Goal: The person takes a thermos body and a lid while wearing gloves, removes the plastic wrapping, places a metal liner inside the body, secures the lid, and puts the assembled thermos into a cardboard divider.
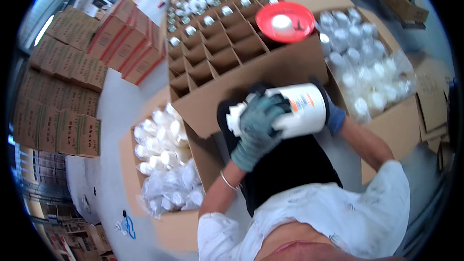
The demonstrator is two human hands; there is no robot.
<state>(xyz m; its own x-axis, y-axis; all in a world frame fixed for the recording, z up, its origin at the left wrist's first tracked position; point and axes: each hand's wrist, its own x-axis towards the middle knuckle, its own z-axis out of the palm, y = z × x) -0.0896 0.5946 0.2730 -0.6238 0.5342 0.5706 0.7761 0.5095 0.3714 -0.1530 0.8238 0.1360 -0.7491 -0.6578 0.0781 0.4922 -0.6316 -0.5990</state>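
Note:
Tilted on its side above my lap is a white plastic bottle [302, 108] with an orange label patch. My left hand [265, 121], in a grey-green glove, is closed round its neck end, where white cap edges stick out past the fingers. At the bottle's base is my right hand [334, 115] in a blue glove; it supports that end, with its fingers mostly hidden behind the bottle. Just beyond my hands stands a large divided carton [261, 75], and a red plastic dish [263, 23] holding a white round piece rests on its right corner.
An open carton of white bottles [164, 135], partly under clear plastic, stands at my left. On my right, another carton [338, 82] holds bagged white containers. Several small bottles sit in the divided carton's far cells. Stacked cartons [63, 87] line the left side; flattened cardboard [431, 101] lies far right.

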